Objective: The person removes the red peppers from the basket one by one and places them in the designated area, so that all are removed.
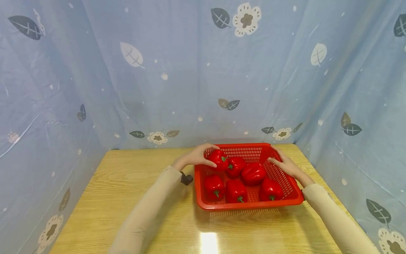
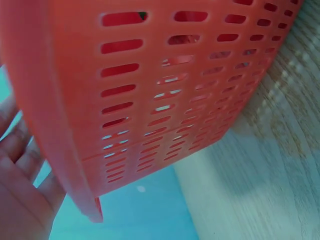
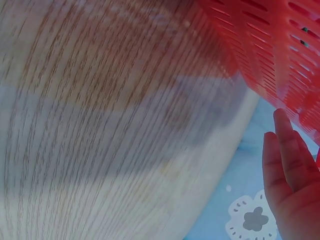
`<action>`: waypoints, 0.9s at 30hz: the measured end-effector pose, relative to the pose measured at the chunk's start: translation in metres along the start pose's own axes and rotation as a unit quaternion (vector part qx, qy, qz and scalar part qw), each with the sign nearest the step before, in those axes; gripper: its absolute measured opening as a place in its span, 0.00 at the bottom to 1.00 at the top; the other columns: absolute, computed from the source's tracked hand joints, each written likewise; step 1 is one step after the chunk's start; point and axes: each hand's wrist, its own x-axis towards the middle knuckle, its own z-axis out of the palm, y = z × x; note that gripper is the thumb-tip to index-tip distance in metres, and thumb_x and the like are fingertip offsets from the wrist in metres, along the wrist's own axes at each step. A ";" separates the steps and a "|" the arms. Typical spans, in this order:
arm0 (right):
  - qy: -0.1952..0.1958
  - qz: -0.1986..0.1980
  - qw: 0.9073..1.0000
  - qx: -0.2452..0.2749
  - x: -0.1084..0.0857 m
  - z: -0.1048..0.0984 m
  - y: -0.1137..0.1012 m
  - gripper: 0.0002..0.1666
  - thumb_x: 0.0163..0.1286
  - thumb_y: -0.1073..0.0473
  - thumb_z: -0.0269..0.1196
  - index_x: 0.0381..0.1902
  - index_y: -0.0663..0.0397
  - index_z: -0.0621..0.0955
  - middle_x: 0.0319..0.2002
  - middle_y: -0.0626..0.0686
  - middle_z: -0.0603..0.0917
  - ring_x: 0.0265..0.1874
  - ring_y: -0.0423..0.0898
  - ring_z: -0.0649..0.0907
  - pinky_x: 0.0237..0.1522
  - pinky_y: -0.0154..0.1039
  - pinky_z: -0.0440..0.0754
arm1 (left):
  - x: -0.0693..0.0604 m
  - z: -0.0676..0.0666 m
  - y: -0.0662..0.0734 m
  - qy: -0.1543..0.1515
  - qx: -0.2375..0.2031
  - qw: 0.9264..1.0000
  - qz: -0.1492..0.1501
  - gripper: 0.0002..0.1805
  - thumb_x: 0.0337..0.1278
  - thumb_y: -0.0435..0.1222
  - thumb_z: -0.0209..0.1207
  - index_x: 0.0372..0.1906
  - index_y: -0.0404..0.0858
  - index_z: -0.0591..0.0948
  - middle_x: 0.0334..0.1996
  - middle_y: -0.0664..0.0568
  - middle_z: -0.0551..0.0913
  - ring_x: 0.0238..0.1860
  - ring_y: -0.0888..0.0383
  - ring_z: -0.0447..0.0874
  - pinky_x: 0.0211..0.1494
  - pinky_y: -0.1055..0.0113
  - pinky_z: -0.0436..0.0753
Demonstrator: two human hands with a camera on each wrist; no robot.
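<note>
Now the left hand [image 1: 200, 156] pinches a pepper [image 1: 218, 158]; the right hand [image 1: 286, 164], uncurled, straddles the basket rim [image 1: 250, 205].

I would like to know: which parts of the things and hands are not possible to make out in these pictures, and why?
Head view: a small patch of the upper-left pepper, behind the left hand.
Left wrist view: the left hand's fingertips, behind the rim of the basket.
Right wrist view: the rest of the right hand, cut off by the lower and right edges.
</note>
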 end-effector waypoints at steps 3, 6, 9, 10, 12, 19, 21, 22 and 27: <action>0.000 0.000 1.000 0.005 -0.001 0.000 0.001 0.44 0.70 0.49 0.53 0.73 0.55 0.45 0.69 0.69 0.52 0.63 0.70 0.59 0.59 0.69 0.58 | -0.002 -0.001 0.000 0.012 -0.010 1.000 -0.001 0.38 0.39 0.48 0.71 0.60 0.47 0.72 0.56 0.56 0.74 0.55 0.58 0.71 0.60 0.59 0.72; -0.002 0.000 1.000 0.010 -0.001 0.001 0.000 0.43 0.70 0.50 0.53 0.73 0.56 0.45 0.69 0.70 0.52 0.64 0.70 0.59 0.58 0.69 0.58 | -0.005 -0.003 0.000 0.021 -0.030 0.999 -0.004 0.37 0.39 0.47 0.71 0.60 0.47 0.72 0.55 0.56 0.74 0.54 0.59 0.71 0.59 0.59 0.74; -0.002 0.001 1.000 0.014 -0.002 0.001 -0.001 0.44 0.70 0.50 0.54 0.73 0.55 0.45 0.69 0.70 0.52 0.64 0.70 0.58 0.59 0.69 0.57 | -0.007 -0.004 0.001 0.028 -0.045 0.999 -0.009 0.37 0.39 0.46 0.72 0.60 0.48 0.72 0.54 0.57 0.74 0.53 0.60 0.71 0.58 0.60 0.74; -0.001 0.001 1.000 0.014 -0.002 0.001 -0.002 0.44 0.70 0.50 0.54 0.73 0.55 0.45 0.69 0.69 0.52 0.64 0.70 0.58 0.59 0.69 0.56 | -0.008 -0.004 0.000 0.029 -0.047 0.998 -0.009 0.37 0.39 0.46 0.72 0.60 0.48 0.72 0.54 0.58 0.74 0.53 0.60 0.71 0.58 0.61 0.74; -0.001 0.003 1.000 0.014 -0.002 0.001 -0.001 0.44 0.70 0.49 0.54 0.73 0.54 0.45 0.69 0.69 0.52 0.65 0.69 0.57 0.60 0.69 0.55 | -0.009 -0.005 0.000 0.031 -0.046 0.998 -0.009 0.37 0.39 0.46 0.72 0.60 0.49 0.71 0.54 0.58 0.74 0.54 0.60 0.71 0.57 0.61 0.74; 0.002 -0.001 1.000 0.015 0.000 0.001 0.003 0.44 0.70 0.48 0.53 0.73 0.56 0.46 0.69 0.69 0.51 0.65 0.69 0.56 0.61 0.69 0.54 | -0.014 -0.007 0.002 0.045 -0.055 0.997 -0.007 0.37 0.39 0.48 0.71 0.60 0.49 0.72 0.55 0.56 0.74 0.54 0.58 0.72 0.58 0.60 0.74; 0.003 -0.004 1.000 0.017 0.000 0.001 0.003 0.44 0.70 0.48 0.53 0.73 0.57 0.46 0.69 0.69 0.51 0.65 0.69 0.56 0.61 0.69 0.54 | -0.015 -0.008 0.002 0.055 -0.057 0.997 -0.006 0.37 0.39 0.47 0.71 0.60 0.49 0.72 0.55 0.56 0.75 0.54 0.58 0.72 0.58 0.59 0.74; 0.003 -0.004 1.000 0.017 0.000 0.000 0.003 0.44 0.70 0.48 0.53 0.73 0.57 0.47 0.69 0.69 0.51 0.65 0.69 0.56 0.61 0.69 0.54 | -0.016 -0.009 0.002 0.060 -0.055 0.997 -0.006 0.37 0.39 0.47 0.71 0.60 0.50 0.72 0.55 0.57 0.75 0.54 0.58 0.72 0.58 0.59 0.74; 0.003 -0.004 1.000 0.020 0.000 0.000 0.003 0.44 0.70 0.47 0.53 0.73 0.57 0.47 0.69 0.69 0.51 0.65 0.69 0.56 0.61 0.68 0.54 | -0.018 -0.012 -0.004 0.078 -0.067 0.995 -0.003 0.36 0.40 0.44 0.72 0.60 0.50 0.72 0.56 0.57 0.74 0.55 0.58 0.72 0.60 0.59 0.73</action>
